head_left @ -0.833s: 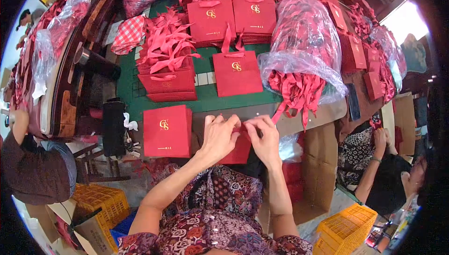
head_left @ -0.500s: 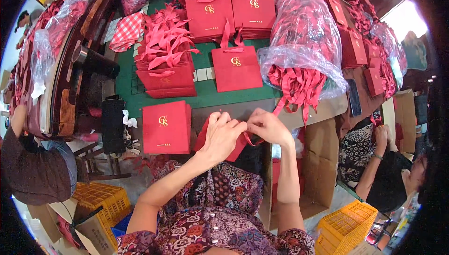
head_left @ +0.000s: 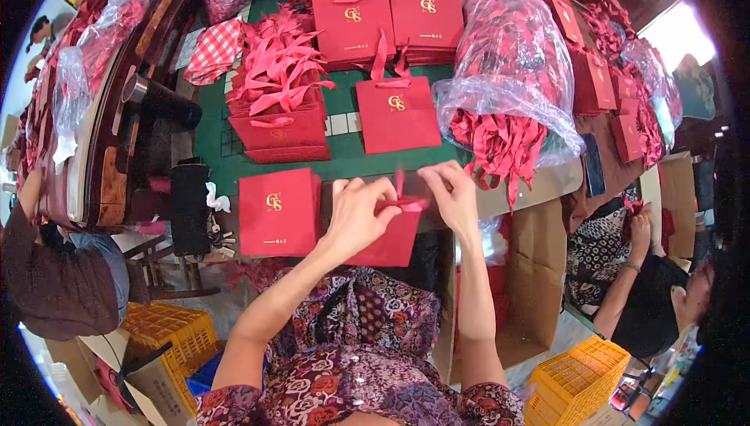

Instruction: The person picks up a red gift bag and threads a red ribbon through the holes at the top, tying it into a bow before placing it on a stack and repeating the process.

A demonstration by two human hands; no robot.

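My left hand [head_left: 359, 213] is closed at the top edge of a small red paper bag [head_left: 389, 245], gripping it near its ribbon handle [head_left: 408, 204]. The bag hangs at the table's near edge, partly behind that hand. To its right my right hand [head_left: 455, 198] is raised, thumb and forefinger pinched together; whatever is between them is too small to make out. A strip of ribbon between the hands is smeared by motion. Left of my hands lies a short stack of flat red bags [head_left: 275, 219] without visible handles.
Beyond are a finished-looking red bag [head_left: 399, 117], a bundle of ribboned bags [head_left: 281, 133] and a plastic sack of red ribbons [head_left: 516, 59]. A phone [head_left: 594, 164] lies at right. An open cardboard box [head_left: 539, 270] stands below the table edge. Other people sit at both sides.
My right hand has moved up and to the right, away from my left hand. The ribbon at the bag's top has shifted upward, and the bag's front shows more.
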